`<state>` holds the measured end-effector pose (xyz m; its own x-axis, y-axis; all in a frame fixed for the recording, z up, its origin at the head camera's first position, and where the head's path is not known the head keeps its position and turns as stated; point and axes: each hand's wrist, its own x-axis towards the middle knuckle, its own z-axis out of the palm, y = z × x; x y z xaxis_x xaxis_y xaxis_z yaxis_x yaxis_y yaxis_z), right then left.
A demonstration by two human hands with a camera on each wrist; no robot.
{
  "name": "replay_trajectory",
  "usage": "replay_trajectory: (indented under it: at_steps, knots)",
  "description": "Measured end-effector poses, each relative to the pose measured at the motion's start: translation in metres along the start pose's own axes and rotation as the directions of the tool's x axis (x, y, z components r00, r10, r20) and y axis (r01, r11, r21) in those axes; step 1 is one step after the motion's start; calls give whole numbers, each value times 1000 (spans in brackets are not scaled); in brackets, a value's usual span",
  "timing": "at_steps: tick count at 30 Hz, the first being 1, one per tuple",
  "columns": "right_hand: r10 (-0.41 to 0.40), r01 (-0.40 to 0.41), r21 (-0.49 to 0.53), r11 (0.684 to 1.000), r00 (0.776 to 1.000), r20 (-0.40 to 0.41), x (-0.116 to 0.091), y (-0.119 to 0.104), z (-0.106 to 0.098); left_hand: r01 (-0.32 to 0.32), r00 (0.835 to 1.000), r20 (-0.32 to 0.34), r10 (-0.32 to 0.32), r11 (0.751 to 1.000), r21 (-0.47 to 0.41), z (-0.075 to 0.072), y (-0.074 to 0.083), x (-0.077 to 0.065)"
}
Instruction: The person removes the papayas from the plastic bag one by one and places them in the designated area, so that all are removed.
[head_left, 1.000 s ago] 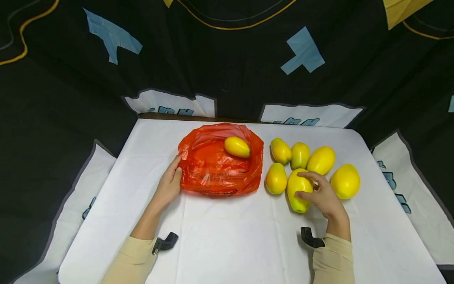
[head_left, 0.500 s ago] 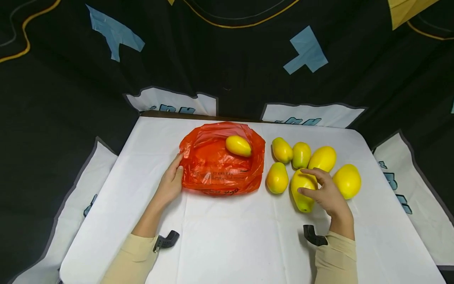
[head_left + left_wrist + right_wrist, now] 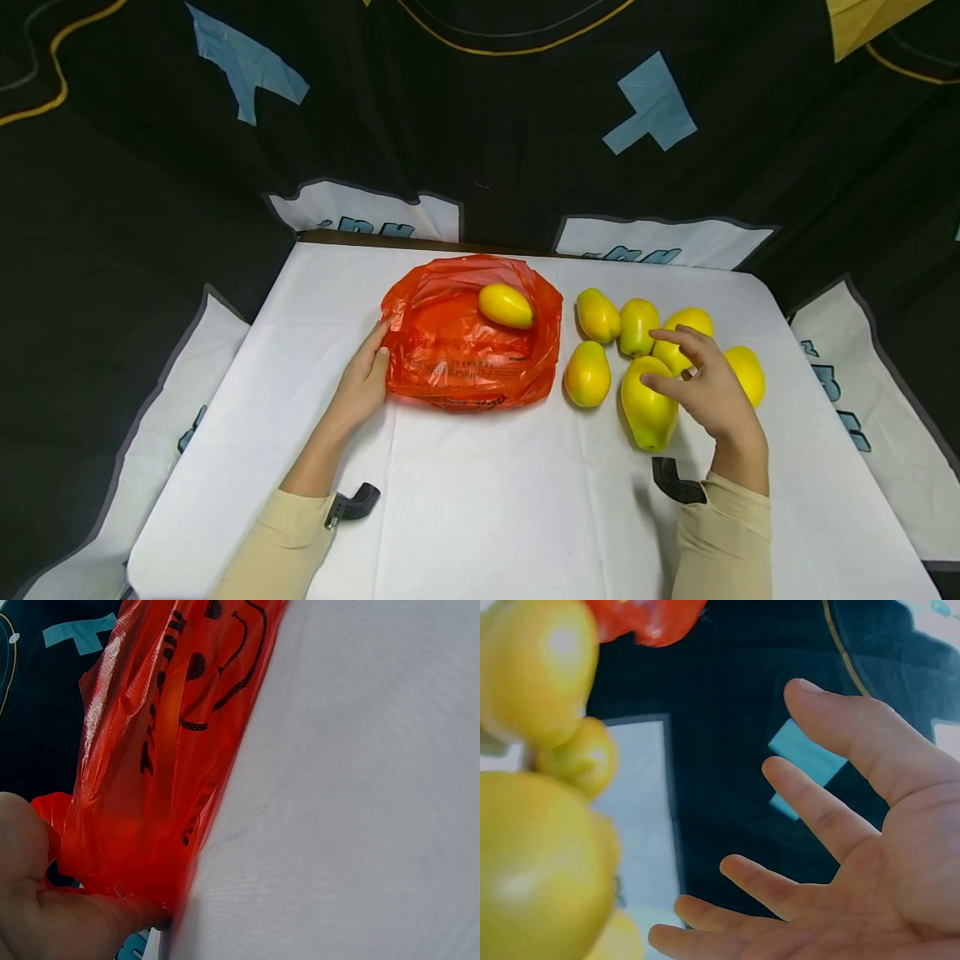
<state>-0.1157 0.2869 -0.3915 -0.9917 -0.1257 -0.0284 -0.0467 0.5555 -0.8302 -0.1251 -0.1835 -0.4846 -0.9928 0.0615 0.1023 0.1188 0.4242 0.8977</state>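
Observation:
A red plastic bag (image 3: 457,350) lies with its mouth spread on the white table, and one yellow mango (image 3: 506,306) rests inside it. My left hand (image 3: 362,385) pinches the bag's left rim; the left wrist view shows the thumb (image 3: 97,919) against the red film. To the right, over a group of yellow mangoes, hovers my right hand (image 3: 708,387), its fingers spread and nothing between them. Closest to its thumb is a large mango (image 3: 647,412). In the right wrist view the open palm (image 3: 930,862) faces that large mango (image 3: 540,870) with a gap between.
Other mangoes sit around the large one: one at its left (image 3: 587,375), two behind (image 3: 597,315), and two partly hidden by the right hand, including the far-right mango (image 3: 746,373). A black curtain (image 3: 480,125) with blue tape borders the table (image 3: 480,517) at the back.
My right hand has come off the large mango, moving up and to the right, and its fingers have opened. That mango has turned slightly. The left hand has stayed on the bag.

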Motion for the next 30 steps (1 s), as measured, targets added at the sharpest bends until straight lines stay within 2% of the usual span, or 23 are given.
replay_trajectory:
  at_steps: [6, 14, 22, 30]
  knots:
    - [-33, 32, -7, 999, 998, -63, 12, -35, -9, -3, 1000, -1, 3, 1000, 1, -2, 0, 1]
    - [-161, 159, -31, 987, 981, -111, 26, -75, -14, -23, 1000, 2, 23, 1000, 6, -4, 2, 4]
    - [-231, 231, -12, 973, 963, -138, 37, -99, -7, -29, 1000, 11, 29, 999, -14, -1, 0, 2]
    - [-280, 284, 21, 959, 954, -110, 52, -116, 8, -35, 999, 5, 35, 999, -41, 0, -2, -1]
